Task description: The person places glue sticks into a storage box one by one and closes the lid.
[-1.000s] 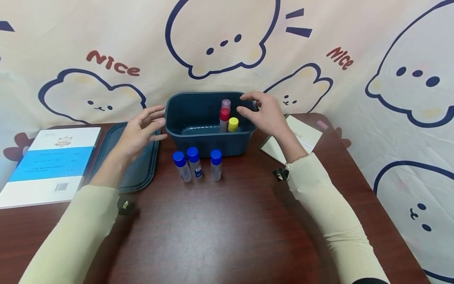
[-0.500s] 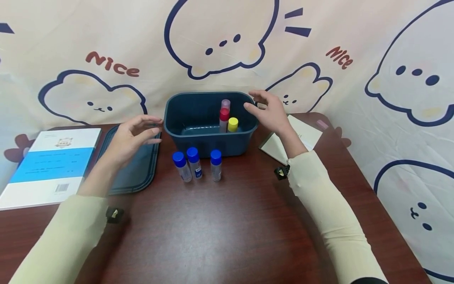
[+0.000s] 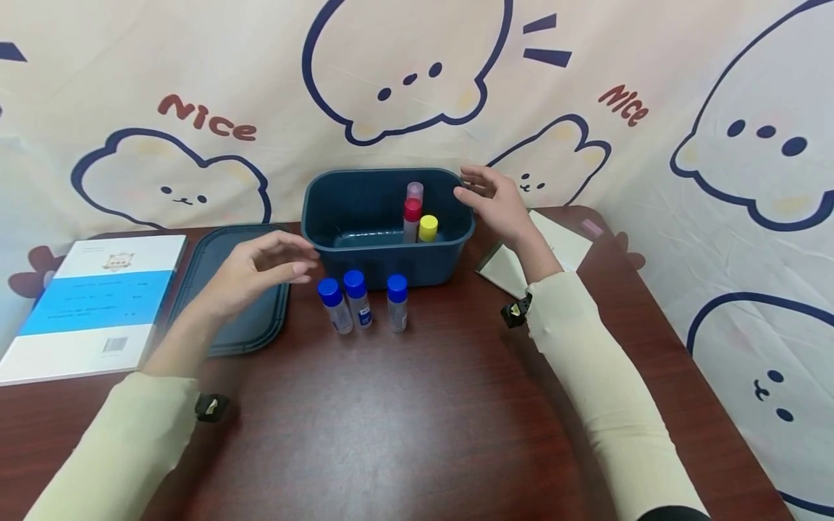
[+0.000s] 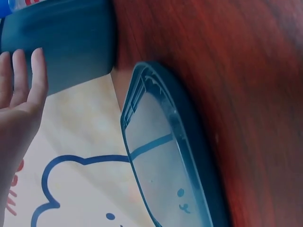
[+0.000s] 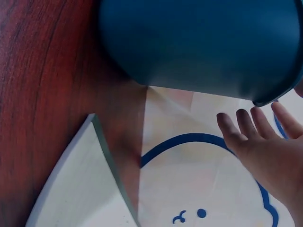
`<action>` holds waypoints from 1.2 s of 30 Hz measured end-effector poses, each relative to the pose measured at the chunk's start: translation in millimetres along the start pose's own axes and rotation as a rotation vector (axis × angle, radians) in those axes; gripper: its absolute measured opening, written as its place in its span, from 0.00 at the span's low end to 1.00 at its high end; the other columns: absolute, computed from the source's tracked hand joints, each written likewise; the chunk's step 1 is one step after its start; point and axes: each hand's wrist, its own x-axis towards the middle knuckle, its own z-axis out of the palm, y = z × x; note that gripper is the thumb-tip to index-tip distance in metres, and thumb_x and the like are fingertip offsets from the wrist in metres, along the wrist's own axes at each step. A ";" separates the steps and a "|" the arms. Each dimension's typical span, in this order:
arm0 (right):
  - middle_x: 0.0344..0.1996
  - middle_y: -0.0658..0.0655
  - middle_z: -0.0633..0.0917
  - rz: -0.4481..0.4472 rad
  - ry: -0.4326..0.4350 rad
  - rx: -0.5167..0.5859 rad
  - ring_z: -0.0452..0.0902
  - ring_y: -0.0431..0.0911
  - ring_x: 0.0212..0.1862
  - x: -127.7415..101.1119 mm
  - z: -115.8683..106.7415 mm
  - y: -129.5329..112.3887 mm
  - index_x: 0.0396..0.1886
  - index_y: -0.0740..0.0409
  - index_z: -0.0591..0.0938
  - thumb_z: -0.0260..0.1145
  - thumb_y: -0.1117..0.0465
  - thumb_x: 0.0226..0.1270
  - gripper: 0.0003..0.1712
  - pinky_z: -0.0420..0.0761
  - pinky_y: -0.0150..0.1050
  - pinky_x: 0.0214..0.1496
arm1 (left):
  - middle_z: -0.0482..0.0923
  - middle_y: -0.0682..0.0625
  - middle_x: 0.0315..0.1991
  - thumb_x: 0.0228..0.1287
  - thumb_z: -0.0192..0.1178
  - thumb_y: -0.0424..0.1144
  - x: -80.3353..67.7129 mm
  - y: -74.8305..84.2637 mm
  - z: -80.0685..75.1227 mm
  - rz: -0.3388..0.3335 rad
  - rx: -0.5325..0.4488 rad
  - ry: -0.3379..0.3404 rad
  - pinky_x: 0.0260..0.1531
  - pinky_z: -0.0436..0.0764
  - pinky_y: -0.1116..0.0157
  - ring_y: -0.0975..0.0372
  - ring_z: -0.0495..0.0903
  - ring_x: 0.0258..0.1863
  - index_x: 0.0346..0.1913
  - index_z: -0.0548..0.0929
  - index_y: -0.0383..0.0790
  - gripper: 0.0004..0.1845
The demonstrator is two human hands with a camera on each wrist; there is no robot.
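Note:
A dark teal plastic bin stands on the table against the fabric backdrop. Inside it, toward the right, are a red-capped bottle, a yellow-capped bottle and one with a pale pinkish top. My left hand is by the bin's front left corner, fingers loosely bent, holding nothing. At the right end, my right hand has its fingertips close to the rim, also holding nothing. Three small clear bottles with blue caps stand before the bin: left, middle and right.
Left of the bin lies a flat teal lid, partly under my left hand in the head view. A white and blue book is farther left. Behind my right forearm lies a cream notebook, with a pinkish eraser-like block beyond it.
My left hand has drawn back from the bin's left rim, then moved down and right to its front corner. My right hand has shifted slightly right, off the bin's opening. The bottles have not moved.

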 end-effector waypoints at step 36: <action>0.68 0.60 0.72 0.185 -0.075 0.353 0.72 0.59 0.63 9.6 -2.8 15.1 0.74 0.53 0.69 0.60 0.62 0.77 0.28 0.76 0.58 0.65 | 0.82 0.46 0.46 0.66 0.67 0.32 -0.8 -8.3 15.9 -0.029 0.154 -0.137 0.48 0.82 0.59 0.52 0.77 0.53 0.53 0.82 0.37 0.14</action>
